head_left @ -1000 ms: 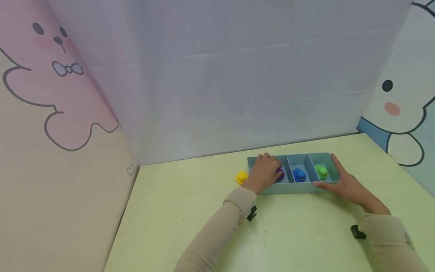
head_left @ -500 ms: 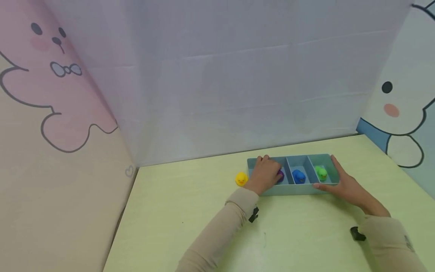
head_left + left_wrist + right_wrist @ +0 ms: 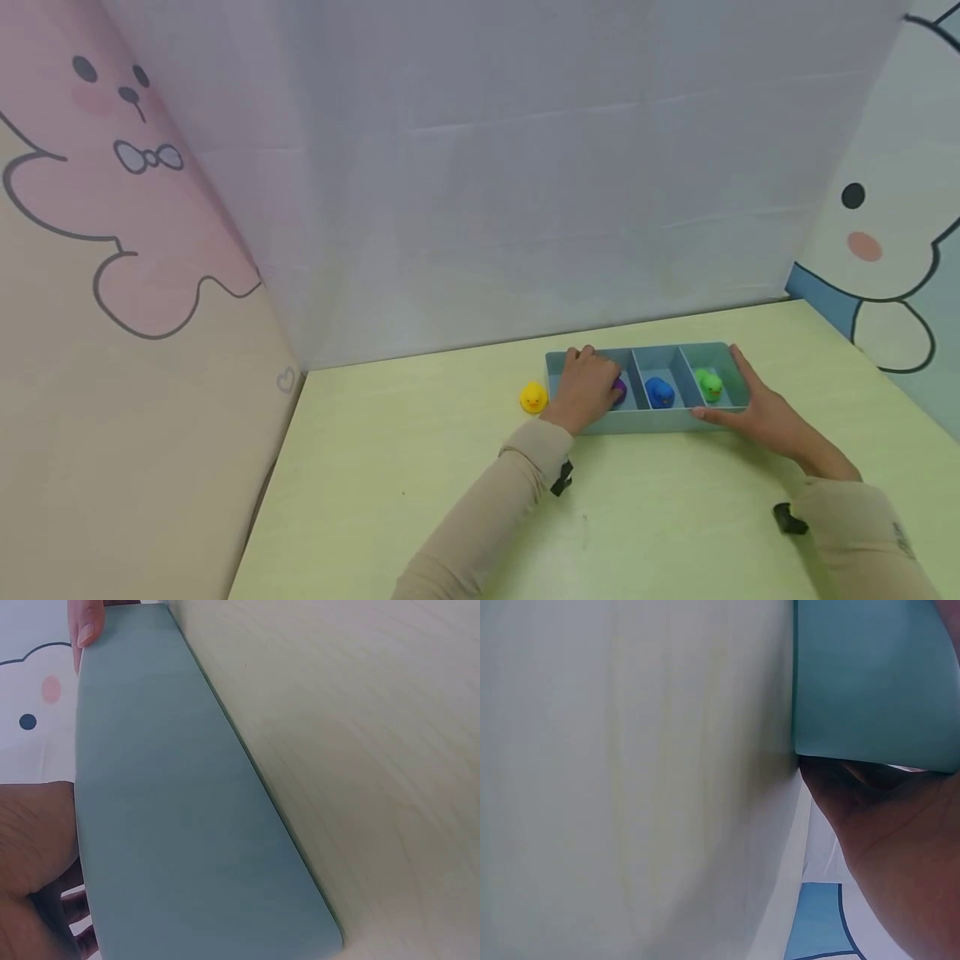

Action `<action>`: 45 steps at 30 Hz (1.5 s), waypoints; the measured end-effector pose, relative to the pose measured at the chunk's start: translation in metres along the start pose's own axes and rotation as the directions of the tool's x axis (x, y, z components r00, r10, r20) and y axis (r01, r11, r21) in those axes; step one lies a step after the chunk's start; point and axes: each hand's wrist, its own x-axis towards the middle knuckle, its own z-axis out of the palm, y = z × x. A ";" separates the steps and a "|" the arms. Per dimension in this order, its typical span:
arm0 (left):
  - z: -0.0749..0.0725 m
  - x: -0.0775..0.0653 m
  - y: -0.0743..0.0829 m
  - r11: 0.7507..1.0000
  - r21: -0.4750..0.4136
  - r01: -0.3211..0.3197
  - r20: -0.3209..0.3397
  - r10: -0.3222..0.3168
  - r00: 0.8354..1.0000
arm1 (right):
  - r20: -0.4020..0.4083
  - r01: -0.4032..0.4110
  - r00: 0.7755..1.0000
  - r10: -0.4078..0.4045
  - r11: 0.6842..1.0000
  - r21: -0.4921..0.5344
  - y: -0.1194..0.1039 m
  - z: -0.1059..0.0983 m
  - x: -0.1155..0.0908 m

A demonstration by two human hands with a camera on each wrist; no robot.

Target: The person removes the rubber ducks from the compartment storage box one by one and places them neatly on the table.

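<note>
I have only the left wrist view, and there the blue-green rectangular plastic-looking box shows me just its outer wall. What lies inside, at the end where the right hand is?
Observer: A small bright-green rubbery-looking toy duck sits in that end compartment, beside the right hand.
Operator: And what does the left hand hold?
Observer: It pinches a small purple object; most is covered, so its shape I cannot tell.
Operator: Is some object outside the box?
Observer: Yes, a small yellow rubbery-looking toy duck is on the pale yellow-green flat table, next to the box's left end.
</note>
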 end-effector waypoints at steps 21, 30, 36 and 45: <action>-0.004 -0.012 -0.002 0.994 -0.105 -0.004 -0.101 -0.006 0.995 | -0.003 0.005 1.000 -0.005 1.000 -0.015 -0.002 -0.002 -0.004; -0.011 -0.017 -0.001 0.990 -0.135 -0.033 -0.175 0.009 0.985 | 0.001 0.010 1.000 -0.010 1.000 -0.001 -0.002 -0.002 -0.004; -0.019 -0.021 -0.002 0.986 -0.154 -0.055 -0.239 0.017 0.971 | -0.001 0.019 1.000 -0.019 1.000 0.012 0.000 -0.002 -0.004; -0.032 -0.027 -0.011 0.977 -0.213 -0.030 -0.260 -0.027 0.965 | 0.005 0.009 1.000 -0.009 1.000 0.013 -0.001 -0.002 -0.004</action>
